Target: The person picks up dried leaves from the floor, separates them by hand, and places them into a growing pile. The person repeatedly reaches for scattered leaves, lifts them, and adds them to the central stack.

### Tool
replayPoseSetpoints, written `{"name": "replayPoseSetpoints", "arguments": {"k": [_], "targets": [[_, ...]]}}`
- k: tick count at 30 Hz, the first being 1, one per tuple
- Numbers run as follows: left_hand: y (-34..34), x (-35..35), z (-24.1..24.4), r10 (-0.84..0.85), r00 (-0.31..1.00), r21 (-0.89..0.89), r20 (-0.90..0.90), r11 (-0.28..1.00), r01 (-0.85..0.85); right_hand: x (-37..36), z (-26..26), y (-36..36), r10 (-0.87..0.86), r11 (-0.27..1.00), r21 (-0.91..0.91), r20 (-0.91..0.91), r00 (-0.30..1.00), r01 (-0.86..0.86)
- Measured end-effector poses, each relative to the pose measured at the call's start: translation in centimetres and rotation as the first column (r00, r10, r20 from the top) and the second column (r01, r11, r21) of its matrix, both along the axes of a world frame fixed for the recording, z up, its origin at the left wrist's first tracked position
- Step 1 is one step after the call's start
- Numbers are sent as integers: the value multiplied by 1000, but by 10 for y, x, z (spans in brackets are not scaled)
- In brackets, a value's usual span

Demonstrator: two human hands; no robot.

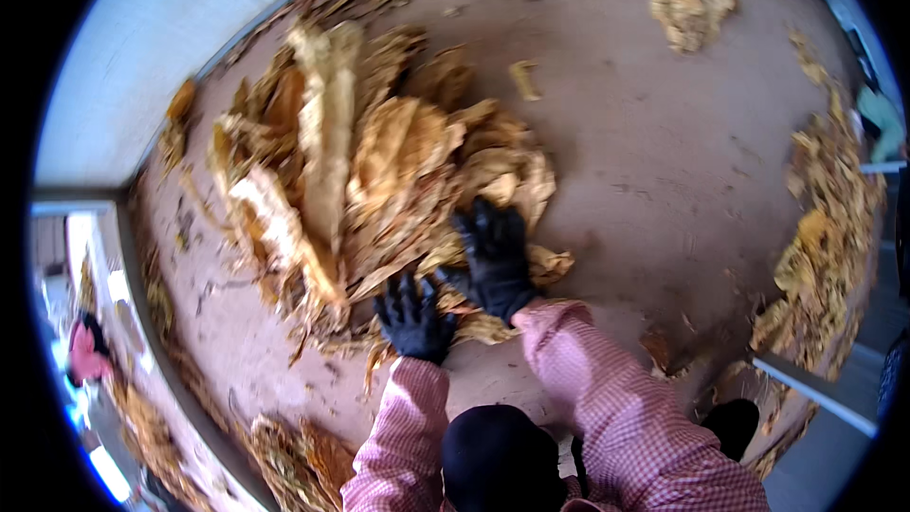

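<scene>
A loose pile of dried brown and yellow leaves, seemingly tobacco (398,149), spreads over the brownish surface in front of me. My left hand (416,320), in a black glove, lies at the pile's near edge with its fingers apart. Up and to the right of it, my right hand (494,252), also black-gloved, rests on the leaves at the pile's near right side. Its fingertips are blurred among the leaves, so whether it grips any cannot be told. Long pale leaves (327,135) lie across the pile's left part.
A smaller leaf bundle (298,462) lies at the lower left. More leaves line the far edge and the right edge (817,263). A pale wall (178,35) bounds the upper left. People are partly visible at the far left (89,348) and far right (880,121).
</scene>
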State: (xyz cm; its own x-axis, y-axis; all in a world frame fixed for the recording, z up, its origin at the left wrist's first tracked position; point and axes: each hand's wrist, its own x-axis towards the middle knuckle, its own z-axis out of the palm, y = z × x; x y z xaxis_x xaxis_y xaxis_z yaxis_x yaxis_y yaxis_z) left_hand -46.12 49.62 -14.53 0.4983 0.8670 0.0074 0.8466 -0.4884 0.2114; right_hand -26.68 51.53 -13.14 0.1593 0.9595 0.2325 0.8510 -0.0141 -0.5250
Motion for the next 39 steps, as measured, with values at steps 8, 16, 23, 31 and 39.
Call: {"name": "replayPoseSetpoints", "arguments": {"k": [8, 16, 23, 31, 39], "targets": [[-9, 7, -18, -5, 997, 317, -82, 948, 31, 9, 24, 1, 18, 993, -116, -29, 999, -21], [-2, -2, -27, -13, 989, 446, -148, 892, 78, 157, 129, -143, 64, 997, -64, 277, 959, -48], [-5, 19, 16, -44, 831, -68, -554, 998, 7, 248, 179, -444, 1, 604, -767, 270, 963, 215], [22, 45, 80, -324, 762, -541, -560, 840, -40, 315, 319, -593, -412, 215, -782, 470, 780, 585], [84, -17, 34, -332, 894, -599, -302, 795, 93, 381, 193, -580, -672, 345, -672, 310, 672, 655]]}}
